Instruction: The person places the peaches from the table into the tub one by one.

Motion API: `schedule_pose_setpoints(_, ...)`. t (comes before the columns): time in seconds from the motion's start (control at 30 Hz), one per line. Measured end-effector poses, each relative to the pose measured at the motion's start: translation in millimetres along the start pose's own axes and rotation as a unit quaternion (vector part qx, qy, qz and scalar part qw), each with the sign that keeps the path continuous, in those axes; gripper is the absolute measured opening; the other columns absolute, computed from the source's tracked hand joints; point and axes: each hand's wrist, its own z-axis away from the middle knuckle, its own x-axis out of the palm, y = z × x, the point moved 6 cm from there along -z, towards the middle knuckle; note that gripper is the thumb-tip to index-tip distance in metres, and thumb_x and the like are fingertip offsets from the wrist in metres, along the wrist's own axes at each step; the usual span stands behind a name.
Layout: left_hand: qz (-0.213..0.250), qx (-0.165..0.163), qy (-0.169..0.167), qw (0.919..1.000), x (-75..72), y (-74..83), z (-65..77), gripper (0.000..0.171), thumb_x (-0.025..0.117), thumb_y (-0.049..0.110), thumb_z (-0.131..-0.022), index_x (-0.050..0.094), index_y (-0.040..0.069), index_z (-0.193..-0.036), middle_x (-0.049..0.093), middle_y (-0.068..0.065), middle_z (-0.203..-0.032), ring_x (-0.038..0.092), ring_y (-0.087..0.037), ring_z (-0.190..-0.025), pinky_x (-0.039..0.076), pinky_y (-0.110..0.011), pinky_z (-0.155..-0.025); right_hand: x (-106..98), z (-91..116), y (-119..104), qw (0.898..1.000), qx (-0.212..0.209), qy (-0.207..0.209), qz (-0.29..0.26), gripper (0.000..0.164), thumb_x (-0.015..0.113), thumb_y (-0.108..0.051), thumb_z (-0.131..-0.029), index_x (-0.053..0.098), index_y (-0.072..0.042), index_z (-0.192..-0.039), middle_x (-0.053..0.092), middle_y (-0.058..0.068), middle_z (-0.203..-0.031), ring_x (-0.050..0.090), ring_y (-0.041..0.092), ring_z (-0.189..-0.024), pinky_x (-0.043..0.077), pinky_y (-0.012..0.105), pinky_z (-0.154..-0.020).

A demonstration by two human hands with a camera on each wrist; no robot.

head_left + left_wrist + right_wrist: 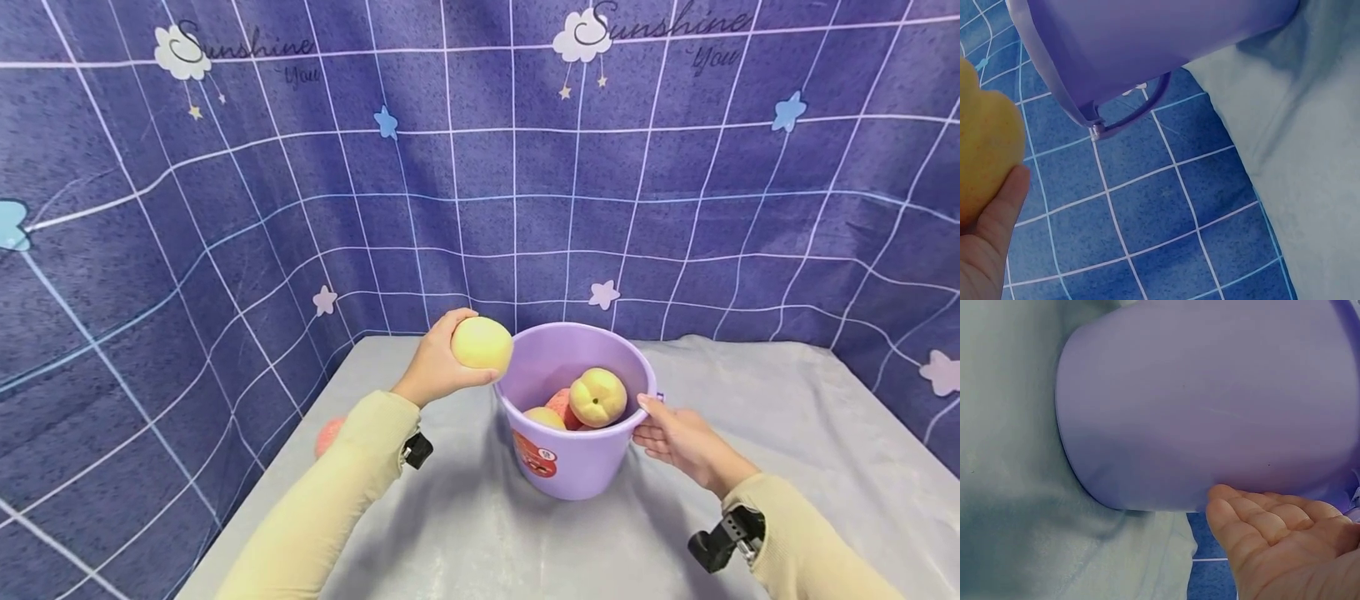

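A round yellow peach (482,343) is gripped in my left hand (442,358), just left of the bucket's rim and slightly above it. In the left wrist view the same peach (988,150) shows a cleft surface, with my thumb along its side. The lilac bucket (573,462) stands upright on the table. My right hand (686,442) holds its right rim, thumb on top and fingers against the outer wall, as the right wrist view shows the fingers (1272,519) there. Inside the bucket lie another yellow peach (597,397), a pinkish-red fruit (561,406) and a yellow fruit (546,417).
A pinkish-red round thing (328,435) sits at the table's left edge, partly hidden behind my left forearm. Grey cloth (465,517) covers the table. Blue gridded curtain (480,167) surrounds the back and sides. A purple handle (1138,115) hangs on the bucket.
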Motion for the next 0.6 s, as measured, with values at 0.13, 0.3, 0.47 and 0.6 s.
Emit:
schedule_pose_setpoints(0.13,0.006,-0.003,-0.009,0.9999,3.4,0.0,-1.4,0.076,0.087,0.010,-0.057,0.052,0.001,-0.124,0.057,-0.015,-0.121,0.055,-0.031,-0.106,0.047,-0.045,-0.089,1,0,0,1.000,-0.001,0.000,0.003,0.078,0.028,-0.042,-0.103,0.022,0.029,-0.133,0.033,0.041,-0.133,0.038,0.048,-0.125,0.034,0.052,-0.103)
schedule_pose_setpoints(0.3,0.005,-0.009,-0.019,0.9998,7.1,2.7,-4.0,0.076,0.087,0.011,-0.058,0.052,0.002,-0.126,0.057,-0.015,-0.121,0.056,-0.030,-0.106,0.047,-0.044,-0.089,2,0,-2,1.000,-0.005,-0.007,0.013,0.078,0.027,-0.043,-0.103,0.021,0.029,-0.133,0.032,0.041,-0.133,0.038,0.048,-0.126,0.034,0.052,-0.103)
schedule_pose_setpoints(0.47,-0.005,-0.014,-0.028,0.9995,9.9,11.5,-8.5,0.077,0.087,0.014,-0.059,0.052,0.005,-0.127,0.058,-0.014,-0.122,0.057,-0.030,-0.106,0.048,-0.045,-0.088,2,0,-4,1.000,-0.008,-0.008,0.013,0.077,0.027,-0.042,-0.103,0.021,0.028,-0.133,0.033,0.041,-0.133,0.038,0.048,-0.125,0.034,0.052,-0.103)
schedule_pose_setpoints(0.6,-0.003,-0.010,-0.037,0.9992,14.1,17.8,-13.3,0.078,0.087,0.015,-0.060,0.051,0.004,-0.129,0.057,-0.014,-0.123,0.056,-0.030,-0.107,0.048,-0.045,-0.089,2,0,-3,1.000,-0.006,-0.004,0.011,0.076,0.027,-0.041,-0.103,0.022,0.028,-0.134,0.033,0.041,-0.133,0.039,0.048,-0.125,0.034,0.052,-0.103)
